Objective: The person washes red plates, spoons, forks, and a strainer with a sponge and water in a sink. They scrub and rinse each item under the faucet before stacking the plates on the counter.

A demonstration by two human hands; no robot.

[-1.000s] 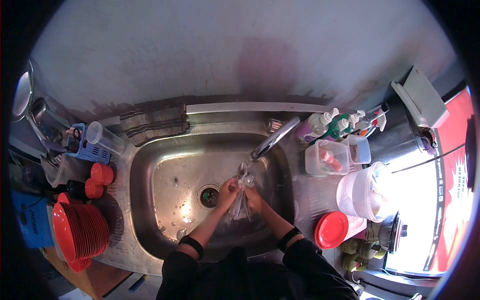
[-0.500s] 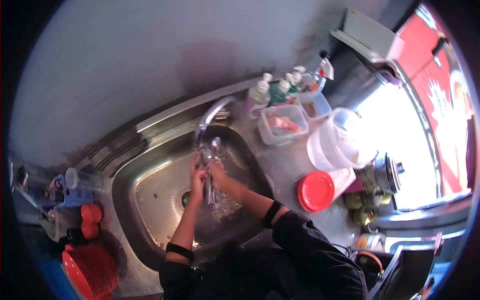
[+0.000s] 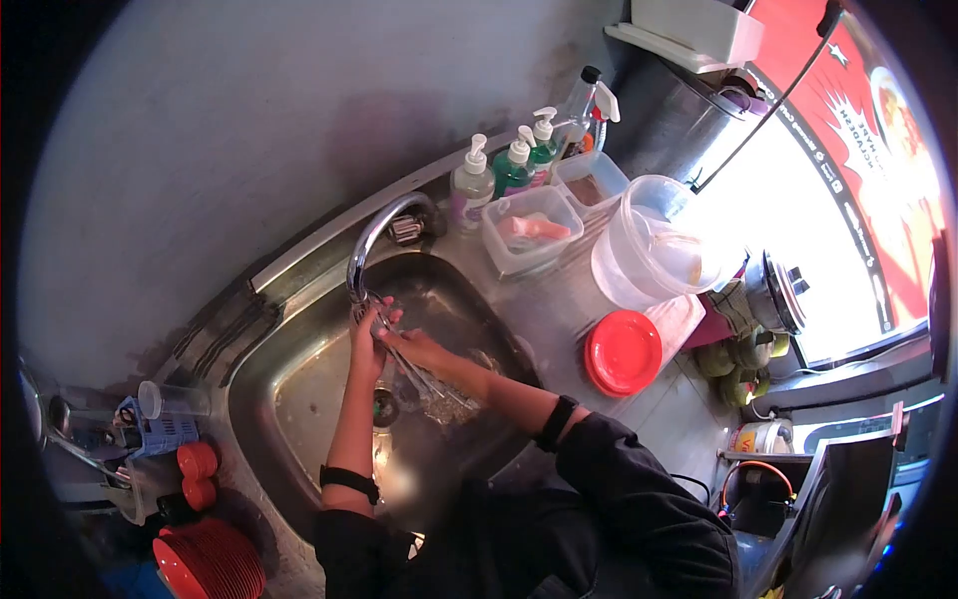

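Observation:
Under the curved tap (image 3: 367, 245), both hands are close together over the steel sink (image 3: 309, 364). My left hand (image 3: 368, 334) is closed round the upper end of a bundle of shiny metal cutlery (image 3: 419, 378). From the right, my right hand (image 3: 424, 352) grips the same bundle, its fingers close to the left ones. The thin metal ends slant down to the right below the hands. Water runs over them and splashes in the basin. The exact kind of cutlery is hard to make out. The drain (image 3: 383, 407) lies below the hands.
Soap pump bottles (image 3: 472, 187) and a plastic container with a pink item (image 3: 533, 232) stand behind right. Nearer are a clear bucket (image 3: 639, 250) and red lids (image 3: 624, 352). At left are stacked red plates (image 3: 208, 559) and a blue basket (image 3: 165, 427).
The cutlery has swung from nearly upright to slanting down right. Both hands have shifted slightly left and up under the tap, still together. The camera view has shifted too.

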